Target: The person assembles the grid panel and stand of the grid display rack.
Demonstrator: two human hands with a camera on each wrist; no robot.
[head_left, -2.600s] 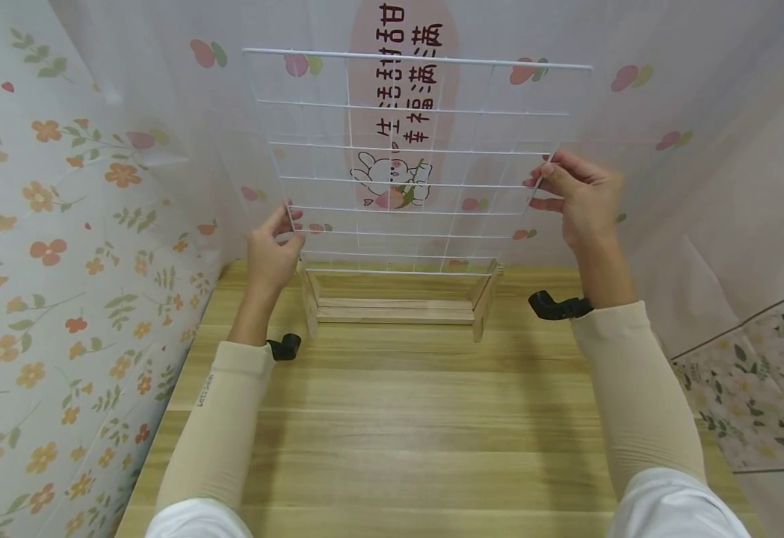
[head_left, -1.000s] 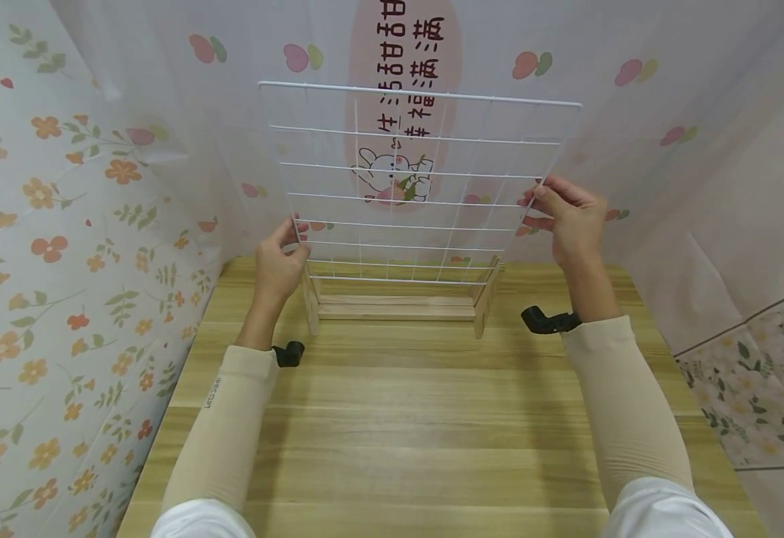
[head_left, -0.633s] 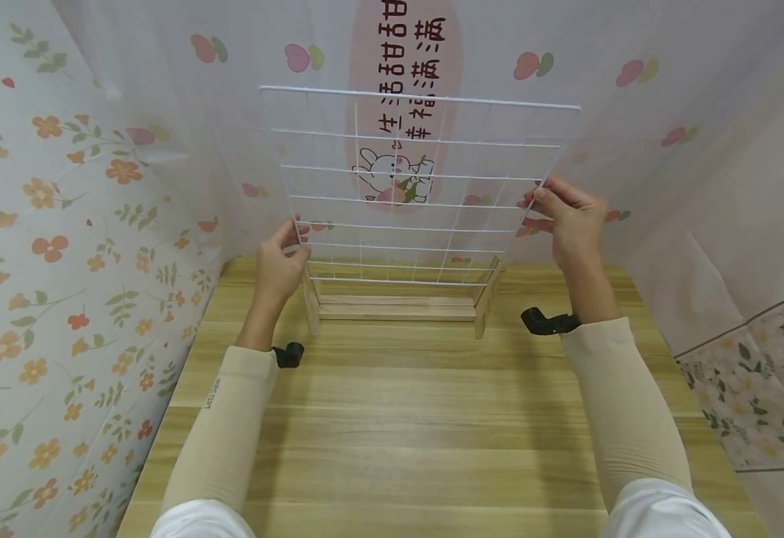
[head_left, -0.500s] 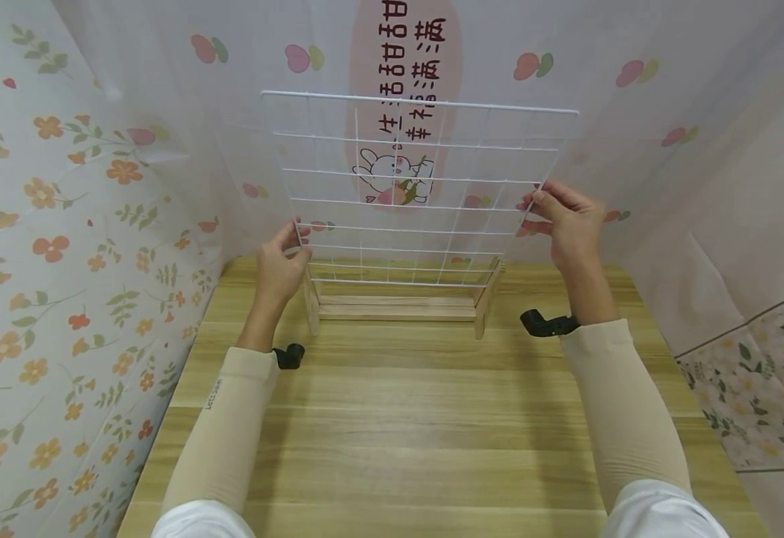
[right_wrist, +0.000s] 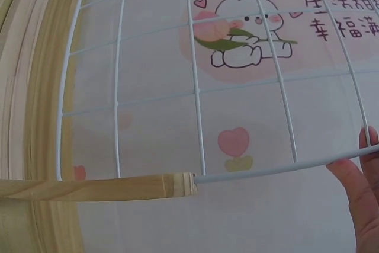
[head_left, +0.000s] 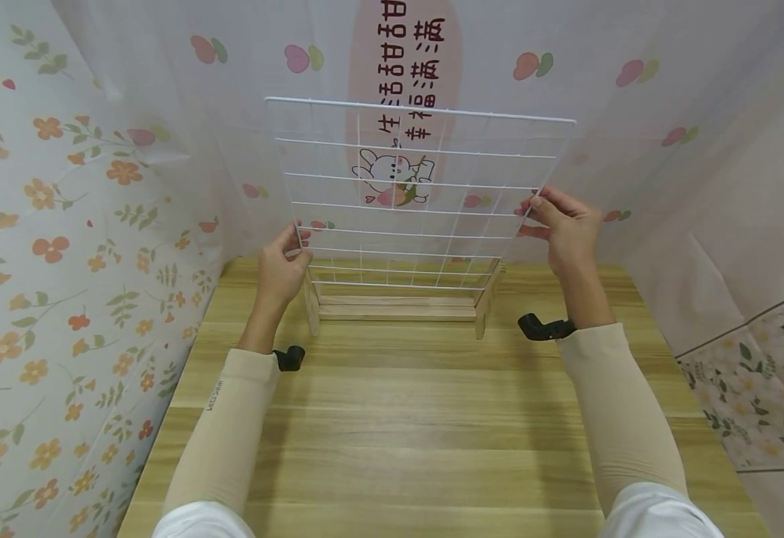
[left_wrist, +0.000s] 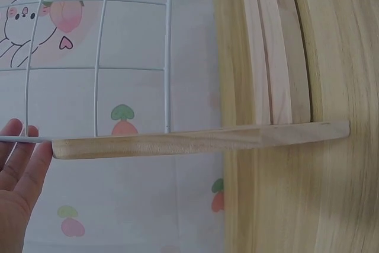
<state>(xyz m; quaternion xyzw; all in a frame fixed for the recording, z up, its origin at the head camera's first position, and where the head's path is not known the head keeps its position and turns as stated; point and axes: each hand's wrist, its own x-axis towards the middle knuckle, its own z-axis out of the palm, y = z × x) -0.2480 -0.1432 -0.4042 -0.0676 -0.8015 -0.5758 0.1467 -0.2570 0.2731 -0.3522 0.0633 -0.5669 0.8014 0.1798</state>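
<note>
A white wire grid panel (head_left: 421,110) stands tilted at the back, its top edge slanting a little down to the right. Its lower part sits between the side posts of a low wooden stand (head_left: 396,308). My left hand (head_left: 282,269) pinches the panel's left edge wire just above the stand's left post (left_wrist: 160,144). Higher up, my right hand (head_left: 572,232) grips the right edge wire between thumb and fingers. In the right wrist view the panel's side wire meets the tip of the right post (right_wrist: 106,189). Whether the panel's bottom rests in a slot cannot be told.
The stand is on a wood-grain table (head_left: 392,418) near its back edge. Behind it hangs a pale curtain (head_left: 486,45) printed with fruit, a rabbit and lettering. A floral curtain (head_left: 96,261) closes the left side, and another hangs on the right.
The grid panel has come down towards the stand, and both hands have gone down with it. My right hand has also shifted slightly left. Both keep their hold on the edge wires.
</note>
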